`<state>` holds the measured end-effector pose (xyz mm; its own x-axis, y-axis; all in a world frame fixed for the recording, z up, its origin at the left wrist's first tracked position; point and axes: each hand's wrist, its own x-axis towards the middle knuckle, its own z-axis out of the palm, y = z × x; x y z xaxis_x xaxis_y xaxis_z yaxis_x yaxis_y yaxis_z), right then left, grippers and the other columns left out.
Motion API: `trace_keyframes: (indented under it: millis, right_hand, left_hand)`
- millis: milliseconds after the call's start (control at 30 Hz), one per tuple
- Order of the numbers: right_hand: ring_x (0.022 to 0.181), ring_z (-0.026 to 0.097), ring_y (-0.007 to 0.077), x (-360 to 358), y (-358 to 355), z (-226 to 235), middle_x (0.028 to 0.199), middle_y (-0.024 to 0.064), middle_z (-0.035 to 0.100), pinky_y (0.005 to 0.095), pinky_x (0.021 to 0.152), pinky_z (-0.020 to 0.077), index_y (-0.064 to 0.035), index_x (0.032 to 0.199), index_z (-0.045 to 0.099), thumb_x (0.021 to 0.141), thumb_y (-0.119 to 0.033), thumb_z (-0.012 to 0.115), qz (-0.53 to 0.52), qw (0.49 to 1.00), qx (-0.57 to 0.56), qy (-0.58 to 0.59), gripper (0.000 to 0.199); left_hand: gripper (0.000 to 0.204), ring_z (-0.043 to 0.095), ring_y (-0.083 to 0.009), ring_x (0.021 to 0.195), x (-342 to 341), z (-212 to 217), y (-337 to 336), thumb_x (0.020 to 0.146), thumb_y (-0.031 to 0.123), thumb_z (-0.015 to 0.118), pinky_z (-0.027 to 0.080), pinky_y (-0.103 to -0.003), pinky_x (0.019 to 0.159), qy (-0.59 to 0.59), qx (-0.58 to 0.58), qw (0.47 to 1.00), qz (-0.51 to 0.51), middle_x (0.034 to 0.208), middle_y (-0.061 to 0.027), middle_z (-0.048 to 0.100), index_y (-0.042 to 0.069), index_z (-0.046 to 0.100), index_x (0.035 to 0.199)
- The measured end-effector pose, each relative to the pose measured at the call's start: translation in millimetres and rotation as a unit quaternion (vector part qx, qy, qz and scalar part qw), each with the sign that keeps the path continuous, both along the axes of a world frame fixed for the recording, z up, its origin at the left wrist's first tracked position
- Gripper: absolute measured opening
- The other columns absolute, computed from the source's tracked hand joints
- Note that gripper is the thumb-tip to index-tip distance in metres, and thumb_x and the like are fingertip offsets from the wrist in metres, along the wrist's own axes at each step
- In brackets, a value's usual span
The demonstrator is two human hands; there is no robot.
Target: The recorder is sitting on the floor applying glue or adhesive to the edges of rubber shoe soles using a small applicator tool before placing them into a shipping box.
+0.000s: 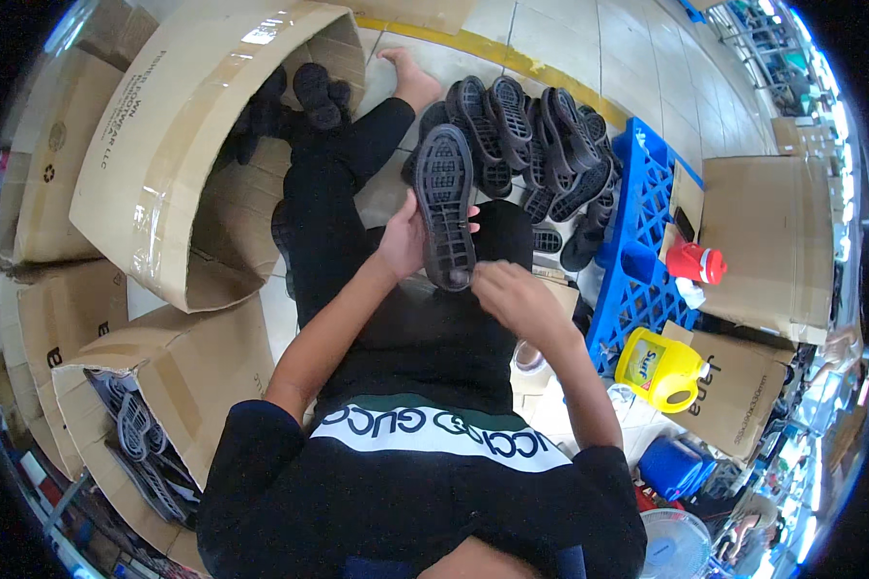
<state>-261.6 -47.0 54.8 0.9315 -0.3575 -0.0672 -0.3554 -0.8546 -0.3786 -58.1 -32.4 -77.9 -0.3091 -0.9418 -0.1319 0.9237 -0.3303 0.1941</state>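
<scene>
A dark shoe sole (445,179) stands lengthwise before me, its open grid side facing up. My left hand (406,236) grips it from the left and underneath, with fingertips showing past its right edge. At the heel end, my right hand (514,301) is closed, its fingers pinched together at the sole's lower right. A small pale bit (460,278) shows at those fingertips; what it is I cannot make out. Several more dark shoe soles (512,121) lie piled on the floor beyond my lap.
At left, a large cardboard box (135,164) lies open on its side with dark soles inside. A smaller carton (203,367) nearer me holds more soles. On the right stand a blue plastic pallet (637,232), a red jug (695,262) and a yellow jug (658,370).
</scene>
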Motion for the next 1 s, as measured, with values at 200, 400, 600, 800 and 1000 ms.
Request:
trace_keyframes:
  millis: [200, 400, 600, 800, 1000]
  right_hand:
    - [0.098, 0.058, 0.0274, 35.7, -38.0, -24.2, 0.104, 0.0123, 0.057, 0.0360, 0.085, 0.0484, -0.0009, 0.099, 0.057, 0.078, -0.006, 0.060, -0.082, 0.986, -0.116, -0.088, 0.021]
    - [0.100, 0.056, 0.0267, 14.6, 6.7, -24.7, 0.109, 0.0123, 0.055, 0.0346, 0.084, 0.0481, -0.0012, 0.100, 0.057, 0.076, -0.006, 0.057, -0.017, 0.993, -0.110, 0.024, 0.024]
    - [0.096, 0.058, 0.0248, -10.1, 22.9, -5.6, 0.104, 0.0117, 0.056, 0.0339, 0.083, 0.0486, -0.0011, 0.095, 0.056, 0.075, -0.006, 0.057, -0.017, 0.998, -0.055, -0.015, 0.021]
    - [0.100, 0.057, 0.0290, 16.9, -7.1, -31.3, 0.111, 0.0139, 0.057, 0.0366, 0.086, 0.0474, -0.0003, 0.100, 0.056, 0.077, -0.002, 0.061, -0.109, 0.986, -0.096, -0.086, 0.024]
    - [0.090, 0.057, 0.0266, 8.4, 14.2, -32.7, 0.103, 0.0106, 0.057, 0.0352, 0.080, 0.0475, -0.0024, 0.095, 0.056, 0.076, -0.006, 0.063, -0.019, 0.999, -0.048, 0.002, 0.020]
  left_hand:
    - [0.071, 0.054, -0.0356, 0.118, -5.6, -7.9, -0.8, 0.099, 0.058, 0.015, 0.039, -0.047, 0.105, -0.012, 0.082, 0.996, 0.031, 0.139, -0.0211, 0.047, 0.006, 0.036, 0.143]
    - [0.073, 0.055, -0.0356, 0.117, -6.2, -3.3, 4.6, 0.098, 0.060, 0.016, 0.044, -0.050, 0.099, -0.009, 0.011, 1.000, -0.014, 0.132, -0.0206, 0.053, 0.005, 0.038, 0.141]
    - [0.074, 0.053, -0.0362, 0.120, -3.1, -2.6, 2.6, 0.097, 0.061, 0.017, 0.043, -0.051, 0.100, -0.012, -0.003, 1.000, -0.017, 0.136, -0.0222, 0.049, 0.005, 0.035, 0.143]
    - [0.075, 0.051, -0.0365, 0.123, -1.7, -0.3, 3.1, 0.097, 0.061, 0.017, 0.040, -0.050, 0.104, -0.007, 0.003, 1.000, -0.025, 0.137, -0.0227, 0.048, 0.004, 0.036, 0.143]
    - [0.075, 0.053, -0.0363, 0.120, 1.7, -7.3, 5.4, 0.097, 0.061, 0.016, 0.042, -0.049, 0.101, -0.058, 0.019, 0.998, -0.019, 0.136, -0.0209, 0.050, 0.005, 0.037, 0.142]
